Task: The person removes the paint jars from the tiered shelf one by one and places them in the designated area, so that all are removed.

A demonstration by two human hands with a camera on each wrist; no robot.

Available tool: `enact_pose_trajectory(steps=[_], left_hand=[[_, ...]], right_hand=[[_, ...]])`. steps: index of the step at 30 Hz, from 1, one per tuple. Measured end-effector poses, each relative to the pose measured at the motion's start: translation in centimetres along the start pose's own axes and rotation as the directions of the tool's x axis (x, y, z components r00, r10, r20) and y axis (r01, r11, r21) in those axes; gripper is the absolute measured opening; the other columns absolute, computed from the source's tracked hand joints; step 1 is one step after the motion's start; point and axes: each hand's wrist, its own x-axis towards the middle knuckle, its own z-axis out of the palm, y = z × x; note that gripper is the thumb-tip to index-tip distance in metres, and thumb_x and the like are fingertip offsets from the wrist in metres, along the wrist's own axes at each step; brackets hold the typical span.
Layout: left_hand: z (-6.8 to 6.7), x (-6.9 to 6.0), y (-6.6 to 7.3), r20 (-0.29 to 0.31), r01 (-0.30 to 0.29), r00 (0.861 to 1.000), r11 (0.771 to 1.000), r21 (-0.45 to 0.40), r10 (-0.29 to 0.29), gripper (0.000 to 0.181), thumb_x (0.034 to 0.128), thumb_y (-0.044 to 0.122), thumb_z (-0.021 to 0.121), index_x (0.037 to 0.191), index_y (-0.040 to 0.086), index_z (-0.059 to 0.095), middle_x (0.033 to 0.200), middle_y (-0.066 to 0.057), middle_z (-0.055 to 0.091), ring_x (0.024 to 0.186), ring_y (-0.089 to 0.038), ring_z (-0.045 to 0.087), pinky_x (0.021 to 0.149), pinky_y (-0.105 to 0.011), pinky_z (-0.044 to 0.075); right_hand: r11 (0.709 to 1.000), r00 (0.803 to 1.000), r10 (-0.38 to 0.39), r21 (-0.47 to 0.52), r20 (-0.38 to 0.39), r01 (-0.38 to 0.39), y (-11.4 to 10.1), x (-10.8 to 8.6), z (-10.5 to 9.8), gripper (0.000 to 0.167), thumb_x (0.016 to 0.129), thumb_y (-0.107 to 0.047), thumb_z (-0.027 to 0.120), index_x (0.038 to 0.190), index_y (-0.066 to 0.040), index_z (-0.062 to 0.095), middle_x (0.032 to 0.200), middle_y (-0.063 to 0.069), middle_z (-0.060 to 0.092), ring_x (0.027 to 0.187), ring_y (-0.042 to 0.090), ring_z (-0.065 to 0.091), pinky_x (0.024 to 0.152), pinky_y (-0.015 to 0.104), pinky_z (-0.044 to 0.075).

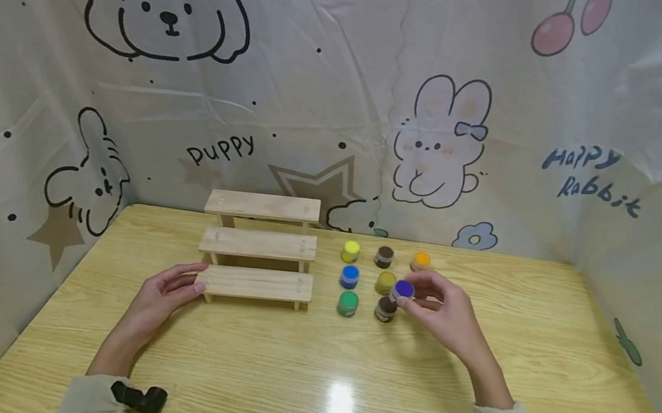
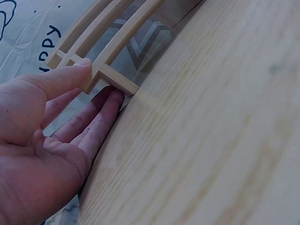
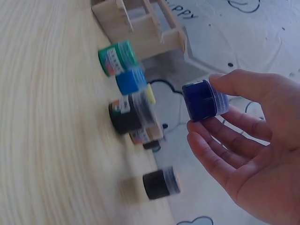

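Note:
A three-step wooden display stand (image 1: 255, 284) stands on the table's left half. At the left end of its lowest step, my left hand (image 1: 161, 295) grips the wood, thumb on the top edge and fingers underneath, as the left wrist view shows. My right hand (image 1: 444, 313) pinches a small purple paint jar (image 3: 201, 101) between thumb and fingers, lifted off the table. Just below and left of that jar sit a dark brown jar (image 1: 385, 310) and an ochre jar (image 1: 386, 283). An orange jar (image 1: 421, 261) stands behind the right hand.
Between stand and right hand are a green jar (image 1: 347, 303), a blue jar (image 1: 349, 277) and a yellow jar (image 1: 350, 251). Another dark jar (image 1: 384, 257) is in the back row. A printed cloth (image 1: 337, 91) hangs behind the wooden table (image 1: 249, 383) and along its sides.

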Motion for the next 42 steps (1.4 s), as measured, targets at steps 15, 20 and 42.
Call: enact_pose_trajectory(steps=[15, 20, 42], left_hand=[[0.0, 0.1, 0.0, 0.001, -0.002, 1.0, 1.0, -0.011, 0.002, 0.054, 0.1005, 0.025, 0.07, 0.147, 0.004, 0.054, 0.138, -0.024, 0.058, 0.108, -0.003, 0.064, 0.09, -0.018, 0.052], [0.0, 0.2, 0.0, 0.004, -0.003, 1.0, 1.0, -0.012, 0.004, 0.054, 0.1006, 0.025, 0.07, 0.147, 0.004, 0.054, 0.139, -0.024, 0.058, 0.108, -0.003, 0.064, 0.09, -0.019, 0.053], [0.0, 0.0, -0.1, -0.001, 0.007, 1.0, 1.0, 0.005, -0.007, 0.055, 0.1006, 0.027, 0.07, 0.148, 0.004, 0.053, 0.14, -0.022, 0.057, 0.111, -0.003, 0.061, 0.09, -0.019, 0.052]], right_hand=[[0.994, 0.996, 0.086, -0.063, 0.009, -0.086, 3.0, -0.2, -2.1, 0.034, 0.091, -0.015, 0.08, 0.119, 0.0, 0.067, 0.115, 0.017, 0.069, 0.106, 0.031, 0.068, 0.085, 0.023, 0.055], [0.993, 0.994, 0.106, -0.057, 0.03, -0.105, 4.1, -0.1, -2.2, 0.035, 0.09, -0.013, 0.081, 0.118, 0.002, 0.067, 0.114, 0.017, 0.069, 0.106, 0.031, 0.067, 0.088, 0.026, 0.055], [0.993, 0.988, 0.111, -0.043, 0.106, -0.106, 6.0, -0.6, -3.0, 0.041, 0.087, -0.015, 0.085, 0.118, 0.003, 0.066, 0.111, 0.016, 0.069, 0.1, 0.026, 0.066, 0.087, 0.027, 0.054]])
